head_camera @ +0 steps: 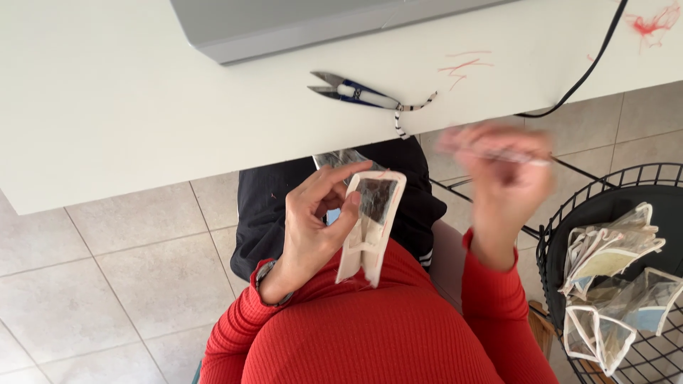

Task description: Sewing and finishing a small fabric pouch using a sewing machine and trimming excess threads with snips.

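My left hand [313, 220] holds a small flat pouch [371, 224] with clear plastic faces and cream fabric edging, thumb pressed on its front, above my lap. My right hand [501, 174] is raised to the right of it and blurred by motion; its fingers are pinched on a thin pale thing, possibly a needle or thread, too blurred to tell. Both sleeves are red ribbed knit. Small thread snips [353, 91] with a blue handle and a striped cord lie on the white table [107, 107] ahead of both hands.
A grey machine base [284, 28] sits at the table's far edge. A black cable [583, 75] runs off the table at right. A black wire basket [612, 213] at right holds several similar pouches [615, 249]. Tiled floor lies below.
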